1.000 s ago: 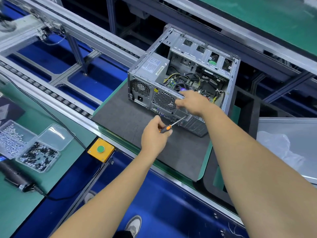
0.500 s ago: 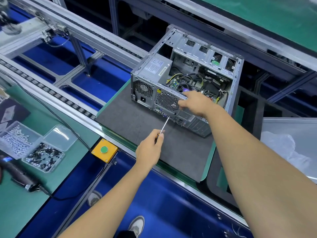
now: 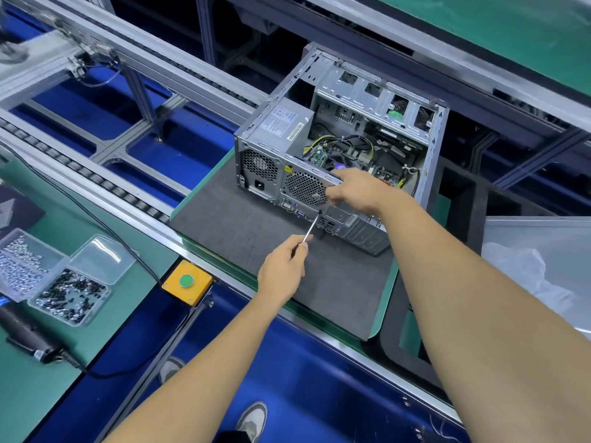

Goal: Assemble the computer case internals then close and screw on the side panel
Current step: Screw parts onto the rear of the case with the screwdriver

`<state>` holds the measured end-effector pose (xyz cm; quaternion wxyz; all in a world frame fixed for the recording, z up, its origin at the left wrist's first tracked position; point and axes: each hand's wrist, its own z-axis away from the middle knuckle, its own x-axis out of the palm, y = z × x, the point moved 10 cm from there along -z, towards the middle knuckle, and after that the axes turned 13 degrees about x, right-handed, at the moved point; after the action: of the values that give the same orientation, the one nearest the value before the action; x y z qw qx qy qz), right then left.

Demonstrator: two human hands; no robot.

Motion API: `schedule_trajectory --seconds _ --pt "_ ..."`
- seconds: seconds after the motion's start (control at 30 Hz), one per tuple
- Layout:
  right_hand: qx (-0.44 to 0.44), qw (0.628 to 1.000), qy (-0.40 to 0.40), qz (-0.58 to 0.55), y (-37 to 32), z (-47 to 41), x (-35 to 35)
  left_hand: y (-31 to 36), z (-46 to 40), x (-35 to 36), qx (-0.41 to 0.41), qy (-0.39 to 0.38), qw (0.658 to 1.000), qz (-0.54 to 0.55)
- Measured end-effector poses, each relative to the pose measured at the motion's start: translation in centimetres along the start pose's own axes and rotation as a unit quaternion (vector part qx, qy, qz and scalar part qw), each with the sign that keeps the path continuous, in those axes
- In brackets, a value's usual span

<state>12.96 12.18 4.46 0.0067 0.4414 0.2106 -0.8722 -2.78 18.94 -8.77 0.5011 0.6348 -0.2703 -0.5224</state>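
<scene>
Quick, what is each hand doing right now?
Left hand: holding the screwdriver.
Right hand: resting on the computer case; grip cannot be told.

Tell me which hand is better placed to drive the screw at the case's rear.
Left. The left hand grips the screwdriver, its tip at the computer case rear; the right hand rests there, steadying.

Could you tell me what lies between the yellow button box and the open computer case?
In the head view, only the dark grey mat with its green edge lies between the yellow button box and the computer case; that stretch of mat is bare.
</scene>
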Motion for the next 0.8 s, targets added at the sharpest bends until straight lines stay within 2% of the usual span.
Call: schedule_trajectory --seconds 0.8 --pt "0.017 1.000 -0.001 -0.003 0.36 0.01 0.07 -0.28 -0.11 -0.25 -0.021 0.015 0.998 0.053"
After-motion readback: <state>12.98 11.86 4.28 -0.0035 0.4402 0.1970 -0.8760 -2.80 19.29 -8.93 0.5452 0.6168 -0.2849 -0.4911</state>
